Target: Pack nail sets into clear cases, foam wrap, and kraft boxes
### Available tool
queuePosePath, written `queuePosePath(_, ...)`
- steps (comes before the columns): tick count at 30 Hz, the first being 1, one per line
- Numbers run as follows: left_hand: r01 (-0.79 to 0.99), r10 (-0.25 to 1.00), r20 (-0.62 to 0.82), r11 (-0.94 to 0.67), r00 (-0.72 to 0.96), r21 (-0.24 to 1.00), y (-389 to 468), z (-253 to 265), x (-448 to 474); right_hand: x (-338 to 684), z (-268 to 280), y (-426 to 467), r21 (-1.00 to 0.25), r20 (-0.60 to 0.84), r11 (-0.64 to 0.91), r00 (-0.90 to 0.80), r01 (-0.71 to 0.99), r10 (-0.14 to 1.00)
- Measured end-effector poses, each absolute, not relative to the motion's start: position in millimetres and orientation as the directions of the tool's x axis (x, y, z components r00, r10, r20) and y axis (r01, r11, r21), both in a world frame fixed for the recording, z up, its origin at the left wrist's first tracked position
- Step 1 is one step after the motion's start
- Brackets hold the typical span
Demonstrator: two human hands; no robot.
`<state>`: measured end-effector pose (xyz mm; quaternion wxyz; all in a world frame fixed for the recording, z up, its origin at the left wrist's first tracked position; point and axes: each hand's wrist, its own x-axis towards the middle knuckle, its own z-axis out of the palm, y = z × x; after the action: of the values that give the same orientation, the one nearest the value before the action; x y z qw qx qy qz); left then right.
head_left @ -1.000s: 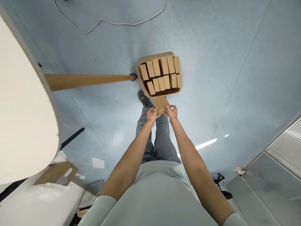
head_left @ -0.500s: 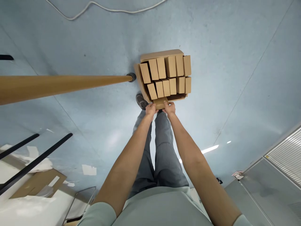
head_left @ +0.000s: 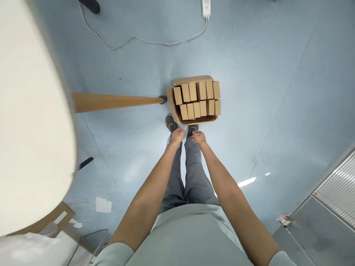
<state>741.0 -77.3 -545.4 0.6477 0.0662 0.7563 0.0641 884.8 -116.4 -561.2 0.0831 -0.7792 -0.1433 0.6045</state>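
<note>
Floor (head_left: 263,74) of pale blue spreads around a standing person in a pale green shirt (head_left: 188,236), a white tabletop (head_left: 33,122) filling the view toward nine o'clock and a grey cabinet (head_left: 318,218) set at about four. Gray trousers (head_left: 195,173) lead down toward twelve. A wooden table leg (head_left: 119,101) at ten to eleven points to three, its dark foot just beside an open cardboard carton (head_left: 191,79), which sits on the floor at twelve, mouth up, one flap splayed toward nine and another at twelve; its longer side cannot be told. Beyond it, a pale cable (head_left: 146,41) curves toward a white power strip (head_left: 206,8) at twelve. Dark shoes (head_left: 171,123) stand at the carton's six to seven o'clock edge. Near that edge, apart from each other, the left hand (head_left: 178,136) is loosely curled, its inner grip hidden, while the right hand (head_left: 199,137) has its fingers slightly parted around a narrow gap. Inside, two rows of six small boxes (head_left: 201,91) run nine to three, each long axis twelve to six, the leftmost tilting eleven to five.
</note>
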Motion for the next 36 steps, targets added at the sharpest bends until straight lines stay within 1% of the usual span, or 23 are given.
queuePosePath(2,0.029,0.206,-0.966,0.979,-0.154,0.204,-74,-503,738,884,-518,-113,-0.252,-0.929,-0.960,0.246,0.124,0.276)
queuePosePath(5,0.040,0.262,-0.956,0.965,-0.134,0.259,-68,-434,734,883,-448,-105,-0.251,-0.934,-0.962,0.235,0.109,0.270)
queuePosePath(10,0.035,0.384,-0.921,0.923,-0.067,0.382,-62,-322,729,892,-335,-93,-0.373,-0.911,-0.925,0.157,0.077,0.380)
queuePosePath(14,0.009,0.476,-0.879,0.879,-0.027,0.476,-64,-254,722,908,-273,-93,-0.483,-0.868,-0.873,0.097,0.069,0.488)
queuePosePath(21,-0.058,0.576,-0.817,0.815,-0.028,0.577,-83,-176,696,920,-215,-98,-0.601,-0.794,-0.793,0.036,0.098,0.606)
queuePosePath(25,-0.068,0.642,-0.766,0.766,0.022,0.640,-92,-140,677,904,-194,-98,-0.687,-0.724,-0.722,0.014,0.088,0.690)
queuePosePath(28,-0.099,0.688,-0.724,0.725,0.056,0.681,-98,-118,658,880,-176,-97,-0.752,-0.656,-0.655,0.009,0.079,0.755)
queuePosePath(31,-0.145,0.736,-0.673,0.675,0.072,0.723,-109,-98,632,847,-152,-99,-0.806,-0.588,-0.582,-0.036,0.106,0.808)
queuePosePath(36,-0.252,0.809,-0.588,0.573,0.019,0.780,-141,-65,563,770,-107,-116,-0.882,-0.460,-0.440,-0.115,0.168,0.880)
